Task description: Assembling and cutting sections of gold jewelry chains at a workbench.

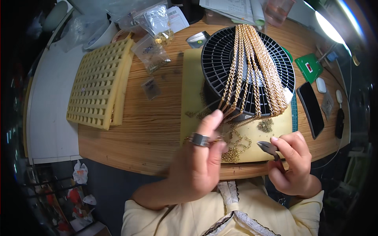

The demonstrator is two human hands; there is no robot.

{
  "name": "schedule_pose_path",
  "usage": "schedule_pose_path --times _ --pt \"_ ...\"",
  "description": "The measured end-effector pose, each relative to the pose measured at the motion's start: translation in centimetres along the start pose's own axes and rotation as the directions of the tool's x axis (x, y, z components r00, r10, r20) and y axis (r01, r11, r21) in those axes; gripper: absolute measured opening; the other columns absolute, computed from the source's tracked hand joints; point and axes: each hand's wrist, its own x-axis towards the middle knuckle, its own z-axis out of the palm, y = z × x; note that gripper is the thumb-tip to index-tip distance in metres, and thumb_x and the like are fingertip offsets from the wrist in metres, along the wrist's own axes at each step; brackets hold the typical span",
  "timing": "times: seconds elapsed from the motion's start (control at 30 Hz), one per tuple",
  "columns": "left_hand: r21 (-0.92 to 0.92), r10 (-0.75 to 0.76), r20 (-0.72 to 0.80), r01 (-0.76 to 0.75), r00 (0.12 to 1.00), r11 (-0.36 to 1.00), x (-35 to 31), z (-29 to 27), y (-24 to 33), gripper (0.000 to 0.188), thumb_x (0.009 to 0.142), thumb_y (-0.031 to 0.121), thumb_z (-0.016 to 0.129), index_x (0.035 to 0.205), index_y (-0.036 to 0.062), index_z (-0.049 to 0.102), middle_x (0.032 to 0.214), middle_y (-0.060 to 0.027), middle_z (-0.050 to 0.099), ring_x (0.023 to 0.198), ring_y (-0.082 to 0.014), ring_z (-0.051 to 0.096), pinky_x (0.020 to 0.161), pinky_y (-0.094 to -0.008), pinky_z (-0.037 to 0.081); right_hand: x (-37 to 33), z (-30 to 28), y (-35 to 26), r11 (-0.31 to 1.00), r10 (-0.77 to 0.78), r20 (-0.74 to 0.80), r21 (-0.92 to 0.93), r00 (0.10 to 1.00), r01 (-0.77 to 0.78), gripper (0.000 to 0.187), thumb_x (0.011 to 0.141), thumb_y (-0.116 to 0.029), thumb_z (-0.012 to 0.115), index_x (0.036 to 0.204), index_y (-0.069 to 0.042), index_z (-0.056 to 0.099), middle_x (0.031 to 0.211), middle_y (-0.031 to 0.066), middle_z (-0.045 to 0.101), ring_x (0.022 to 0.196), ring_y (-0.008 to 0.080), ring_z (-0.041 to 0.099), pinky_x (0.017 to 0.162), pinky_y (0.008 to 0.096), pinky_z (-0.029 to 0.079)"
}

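Many gold chains (271, 84) drape over a black slotted spool (214, 59) and hang past its near rim. My left hand (199, 161), wearing a wide dark ring on one finger, is at the spool's near left. Its upper fingertip meets the hanging strands; motion blur and the hand itself hide whether a strand is gripped. My right hand (293, 161) is closed around small cutting pliers (269, 148) with dark jaws and red handles, the tips pointing left. Between my hands, a loose heap of gold chain (232, 154) lies on a pale yellow board (191, 70).
Small metal pieces (265, 125) sit near the spool. Foam trays (96, 84) with rows of slots stand left. Plastic bags (151, 53) with small parts lie behind them. A phone (310, 109), a green stand (309, 67) and a black key fob (339, 124) occupy the right.
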Motion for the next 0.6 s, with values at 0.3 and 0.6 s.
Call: schedule_pose_path --times 0.3,0.6 --pt "0.317 0.239 0.015 -0.231 0.971 0.920 2.8 -2.1 -0.8 0.053 0.083 -0.002 0.068 0.132 -0.0021 0.048 0.099 -0.0111 0.067 0.077 -0.0244 0.063 0.067 -0.0385 0.049 -1.4 -1.1 0.5 0.989 0.119 0.027 -0.096 0.993 -0.116 0.050 0.062 0.003 0.065 0.112 0.003 0.063 0.090 0.0142 0.058 0.075 0.0276 0.052 0.063 0.0366 0.044" --pt "0.457 0.276 -0.074 -0.213 0.958 0.863 2.0 0.7 -0.3 0.023 0.073 0.008 0.079 0.079 0.0044 0.058 0.081 -0.0112 0.060 0.072 -0.0303 0.057 0.064 -0.0407 0.047 -2.2 -2.7 0.6 0.957 0.220 0.086 -0.210 0.972 -0.198 0.047 0.064 0.003 0.066 0.111 0.003 0.064 0.091 0.0141 0.059 0.077 0.0289 0.054 0.066 0.0374 0.046"
